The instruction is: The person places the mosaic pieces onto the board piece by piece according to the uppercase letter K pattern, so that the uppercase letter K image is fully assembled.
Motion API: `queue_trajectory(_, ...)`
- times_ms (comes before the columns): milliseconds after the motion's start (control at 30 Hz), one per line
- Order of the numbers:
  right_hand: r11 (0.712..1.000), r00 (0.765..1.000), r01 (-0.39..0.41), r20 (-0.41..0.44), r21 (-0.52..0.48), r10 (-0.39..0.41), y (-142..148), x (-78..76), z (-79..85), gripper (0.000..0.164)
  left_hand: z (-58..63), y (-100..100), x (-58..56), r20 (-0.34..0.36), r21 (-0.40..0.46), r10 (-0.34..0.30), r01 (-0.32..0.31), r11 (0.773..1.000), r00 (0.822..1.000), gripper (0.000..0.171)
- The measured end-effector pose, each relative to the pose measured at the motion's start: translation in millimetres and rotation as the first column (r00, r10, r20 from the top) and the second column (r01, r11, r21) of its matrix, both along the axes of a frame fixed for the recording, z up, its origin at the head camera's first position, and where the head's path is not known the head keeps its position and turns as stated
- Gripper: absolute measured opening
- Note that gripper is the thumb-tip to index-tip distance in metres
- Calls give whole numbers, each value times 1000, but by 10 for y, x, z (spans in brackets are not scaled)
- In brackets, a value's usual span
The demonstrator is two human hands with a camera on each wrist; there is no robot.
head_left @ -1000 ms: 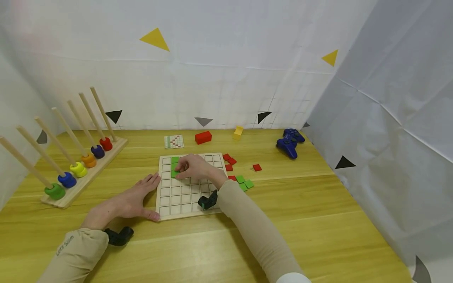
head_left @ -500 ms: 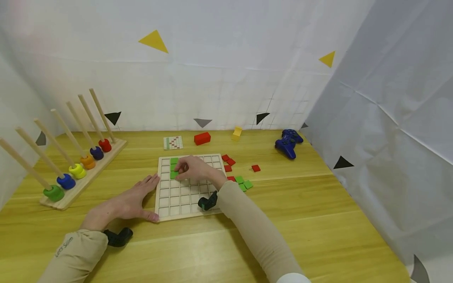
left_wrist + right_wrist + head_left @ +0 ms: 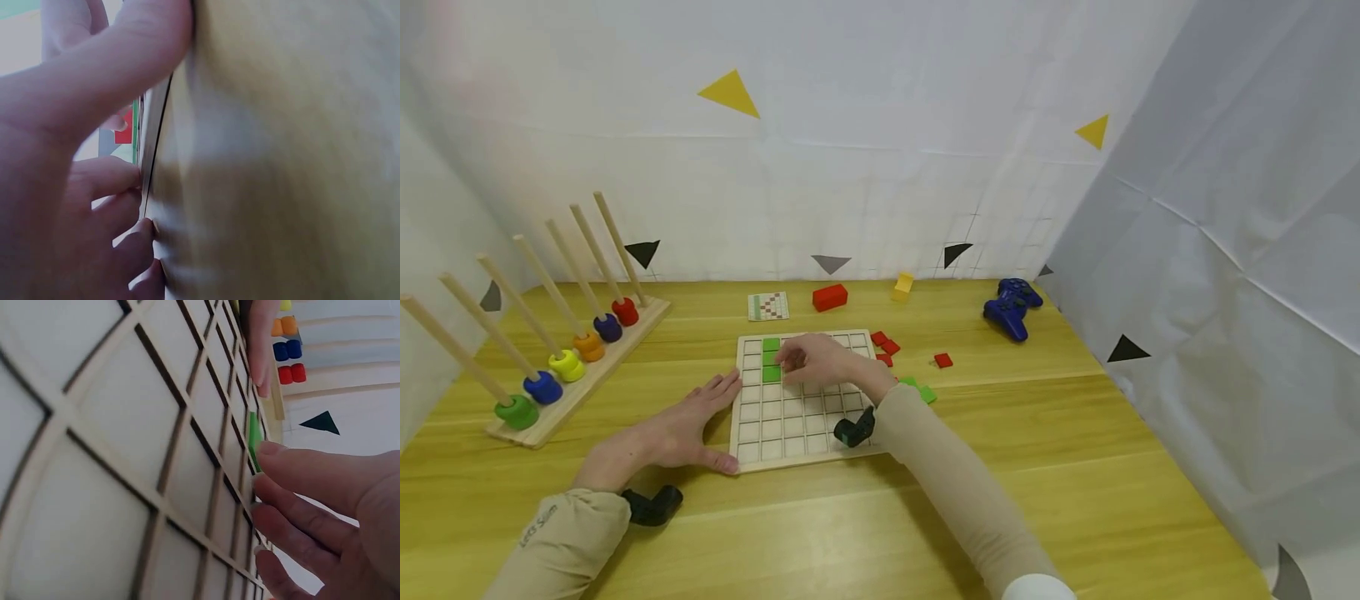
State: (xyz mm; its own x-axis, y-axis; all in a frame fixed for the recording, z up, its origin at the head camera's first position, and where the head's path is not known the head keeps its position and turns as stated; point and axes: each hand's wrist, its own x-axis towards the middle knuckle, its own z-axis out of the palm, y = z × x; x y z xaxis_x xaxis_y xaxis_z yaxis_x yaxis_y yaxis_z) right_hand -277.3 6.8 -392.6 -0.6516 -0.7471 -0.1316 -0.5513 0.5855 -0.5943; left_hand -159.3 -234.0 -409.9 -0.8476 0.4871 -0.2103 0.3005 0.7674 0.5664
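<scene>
In the head view a wooden grid board (image 3: 772, 429) lies flat, with green tiles (image 3: 771, 374) in the top three cells of its second column. My right hand (image 3: 820, 361) hovers just right of those tiles, fingers loosely bent. The right wrist view shows its thumb (image 3: 306, 469) apart from the fingers beside a green tile (image 3: 255, 434); nothing is visible between them. Along the board's left edge my left hand (image 3: 677, 429) rests on the table, thumb and fingers spread and touching the rim. Its palm side is hidden from above.
Loose red tiles (image 3: 890, 347) and green tiles (image 3: 927, 394) lie right of the board, partly behind the right sleeve. Behind it are a pattern card (image 3: 768, 306), red block (image 3: 830, 297) and yellow block (image 3: 902, 287). A bead rack (image 3: 598, 367) stands left, a blue game controller (image 3: 1012, 309) right.
My right hand has drawn slightly to the right, away from the green tiles, so more of them shows. The left hand stays against the board.
</scene>
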Motion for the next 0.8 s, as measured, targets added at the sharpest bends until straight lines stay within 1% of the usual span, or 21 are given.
queue_trajectory(100, 1000, 1000, -17, -14, -11, 16, 111, -13, 54, 32, 1, 3, 2, 1, 5, 8, -8, 1000, 1000, 126)
queue_trajectory(233, 999, 1000, -4, -13, -32, 4, 304, -20, 118, 35, -1, 10, 1, -11, 12, 5, -5, 1000, 1000, 126)
queue_trajectory(367, 999, 1000, 15, -11, -42, -15, 533, -31, 156, 36, -10, 12, -3, -23, 15, -3, 3, 1000, 1000, 126)
queue_trajectory(533, 998, 1000, 7, -6, -55, -7, 842, -42, 204, 34, -14, 14, -8, -25, 14, -6, 6, 1000, 1000, 125)
queue_trajectory(800, 998, 999, 31, 44, -63, -28, 1342, -36, 185, 33, -16, 19, 5, -24, 18, -2, 2, 1000, 1000, 125)
